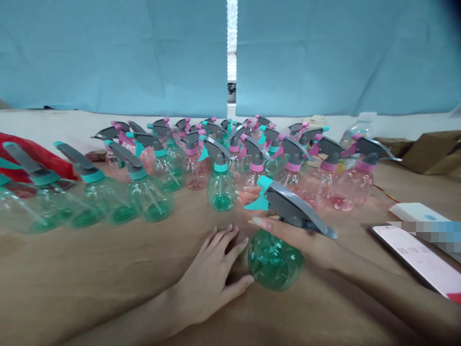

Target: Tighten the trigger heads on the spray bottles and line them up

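Observation:
My right hand (pixel 288 233) is wrapped round the neck of a green spray bottle (pixel 275 262), just under its grey and turquoise trigger head. The bottle leans a little, its nozzle pointing left; whether its base touches the table I cannot tell. Flat on the brown table (pixel 118 283), my left hand (pixel 216 269) lies with fingers spread, thumb near the bottle's lower left side. Straight ahead stands another green spray bottle (pixel 221 190) with a turquoise collar. Beyond my right hand is a pink spray bottle (pixel 355 185), one of several in a row.
Green spray bottles (pixel 149 197) line the left, and several green and pink ones crowd the back. On the right lie a phone (pixel 414 254) and a white box (pixel 414 211). Cardboard (pixel 432 151) sits at the back right, red cloth (pixel 39 154) at the left. A blue curtain (pixel 115 57) hangs behind.

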`<state>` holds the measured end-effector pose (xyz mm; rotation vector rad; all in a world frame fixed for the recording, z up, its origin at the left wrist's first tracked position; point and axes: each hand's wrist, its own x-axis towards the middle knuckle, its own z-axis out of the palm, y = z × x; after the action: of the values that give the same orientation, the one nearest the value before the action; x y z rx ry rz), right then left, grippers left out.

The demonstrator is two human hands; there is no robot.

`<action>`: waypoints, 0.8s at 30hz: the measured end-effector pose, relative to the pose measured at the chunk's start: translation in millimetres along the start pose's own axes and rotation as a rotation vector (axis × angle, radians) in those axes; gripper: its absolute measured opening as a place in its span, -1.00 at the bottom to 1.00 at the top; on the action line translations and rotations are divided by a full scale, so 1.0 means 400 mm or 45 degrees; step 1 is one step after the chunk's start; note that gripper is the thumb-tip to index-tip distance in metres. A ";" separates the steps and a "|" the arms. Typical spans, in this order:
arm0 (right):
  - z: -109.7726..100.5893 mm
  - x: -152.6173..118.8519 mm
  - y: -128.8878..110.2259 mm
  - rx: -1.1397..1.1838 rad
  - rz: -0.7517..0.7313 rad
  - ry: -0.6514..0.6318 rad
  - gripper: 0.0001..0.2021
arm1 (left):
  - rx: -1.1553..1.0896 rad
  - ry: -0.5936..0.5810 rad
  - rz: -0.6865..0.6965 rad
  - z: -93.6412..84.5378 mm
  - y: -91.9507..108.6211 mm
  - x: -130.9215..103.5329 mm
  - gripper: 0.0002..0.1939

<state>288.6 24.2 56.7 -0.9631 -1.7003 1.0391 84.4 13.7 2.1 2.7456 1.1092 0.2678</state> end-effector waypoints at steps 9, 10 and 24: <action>-0.001 0.000 0.026 0.004 0.026 0.006 -0.68 | 0.009 0.002 -0.006 0.004 -0.003 -0.001 -0.41; -0.002 -0.001 0.035 -0.009 0.047 0.007 -0.70 | 0.008 0.005 -0.003 0.005 -0.004 -0.001 -0.41; -0.005 -0.003 0.018 -0.046 0.057 0.008 -0.64 | 0.017 0.012 0.011 0.004 -0.001 -0.002 -0.41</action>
<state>292.1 26.0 50.1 -1.0308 -1.7045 1.0369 84.0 13.3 0.4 2.7642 1.1051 0.2765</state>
